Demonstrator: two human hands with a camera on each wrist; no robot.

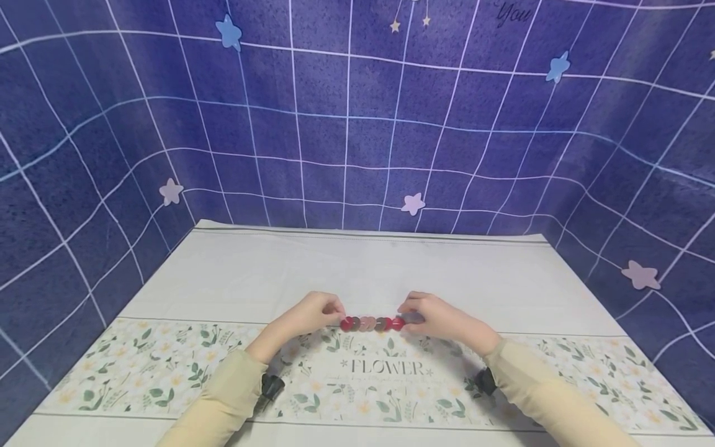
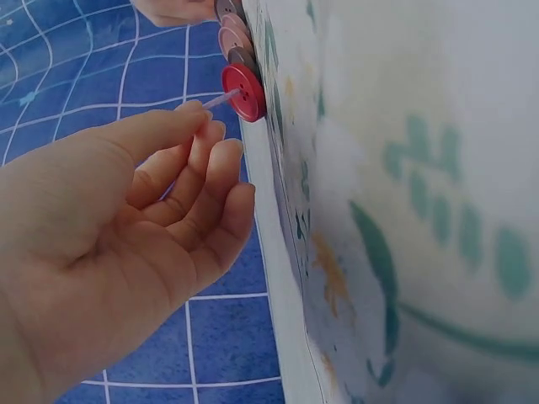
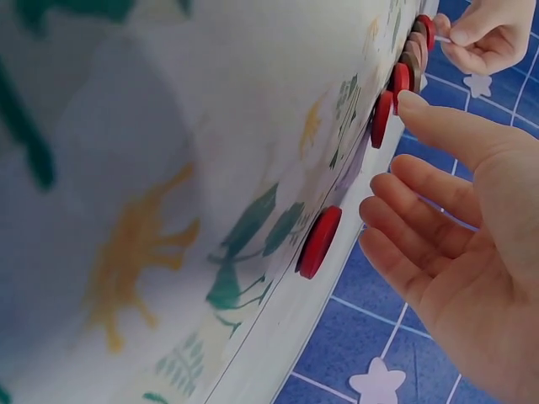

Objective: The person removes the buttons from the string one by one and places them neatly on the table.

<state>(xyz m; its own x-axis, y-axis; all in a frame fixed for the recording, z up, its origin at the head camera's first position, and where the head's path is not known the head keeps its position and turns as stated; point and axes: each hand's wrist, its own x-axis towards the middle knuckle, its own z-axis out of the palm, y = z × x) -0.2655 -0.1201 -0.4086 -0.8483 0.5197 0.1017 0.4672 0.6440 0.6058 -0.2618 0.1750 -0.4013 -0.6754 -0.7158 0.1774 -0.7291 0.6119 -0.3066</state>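
Note:
A row of several round buttons (image 1: 367, 323), red at the ends with brown and pink between, sits on the printed cloth. My left hand (image 1: 314, 312) is at the row's left end. Seen from the left wrist, its thumb and fingertips pinch a thin whitish cord (image 2: 221, 100) that meets the holes of a red button (image 2: 243, 91). At the right end, my right hand (image 1: 432, 315) has its thumb against or close to a red button (image 3: 401, 77); its other fingers are loosely bent, apart from the thumb. Another red button (image 3: 381, 119) is beside that thumb. Below the fingers lies a separate red button (image 3: 320, 242).
The white cloth (image 1: 357, 267) has a floral band reading FLOWER in front of the buttons. Behind and at both sides hangs a blue gridded curtain (image 1: 324, 143) with stars. Dark devices show under both wrists, such as one strapped at the left wrist (image 1: 272, 386).

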